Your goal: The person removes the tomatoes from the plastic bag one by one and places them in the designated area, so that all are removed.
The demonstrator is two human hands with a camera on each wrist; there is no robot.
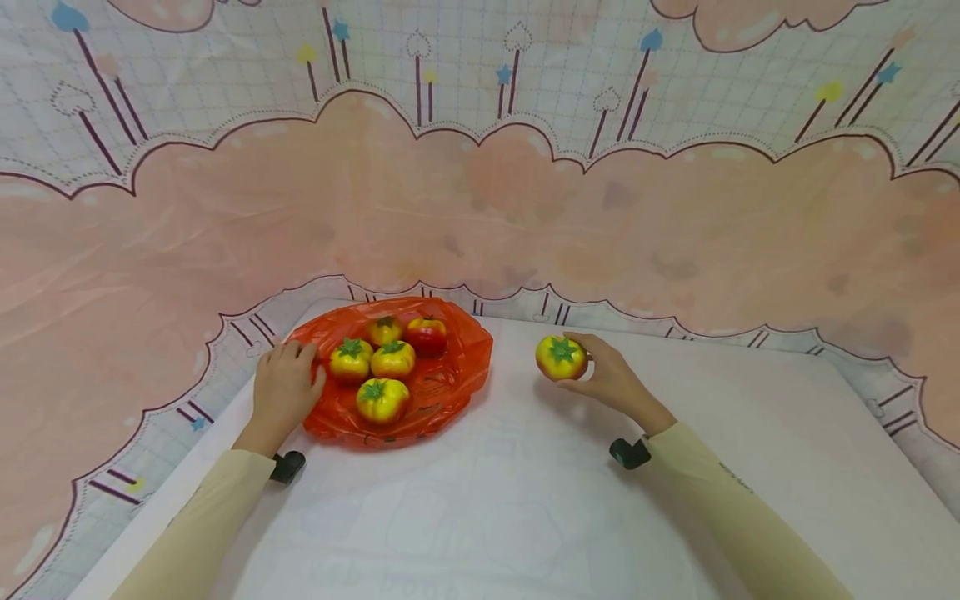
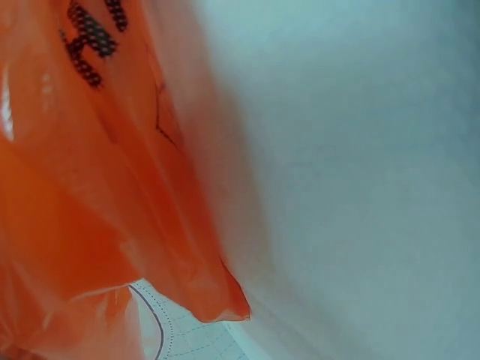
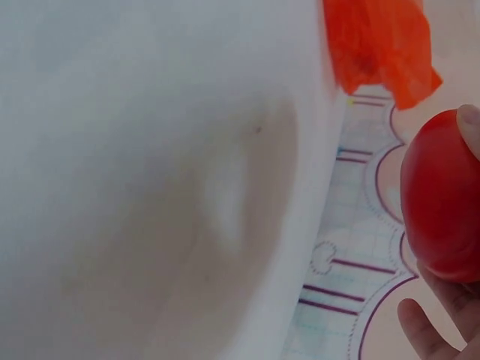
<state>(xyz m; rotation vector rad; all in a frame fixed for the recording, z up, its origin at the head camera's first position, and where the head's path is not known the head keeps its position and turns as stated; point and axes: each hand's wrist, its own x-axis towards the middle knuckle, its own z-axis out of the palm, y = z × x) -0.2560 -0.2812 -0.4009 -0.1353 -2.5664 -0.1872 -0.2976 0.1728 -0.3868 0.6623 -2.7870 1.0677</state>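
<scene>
Right hand [image 1: 611,379] grips a yellow-red tomato [image 1: 561,357] above the white table [image 1: 525,500], right of the opened red plastic bag [image 1: 467,337]; left hand [image 1: 285,379] touches the bag's left edge, whether pinching cannot be told

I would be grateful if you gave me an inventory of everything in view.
Plastic bag: 1, orange-red, spread on the tabletop, left of centre
Yellow-and-red fruits: 4, green or darker tops, within the bag
Mostly red fruit: 1, red, at the back right of that group
Held fruit: 1, yellow and red with green top, in the right hand
Tabletop: 1, white, under the bag
Patterned cloth: pink and white, behind the tabletop
Wrist devices: 2, black, one at each wrist
Sleeves: 2, pale beige, on both arms
Hands: 2, left hand at the bag's left edge, right around the held fruit
</scene>
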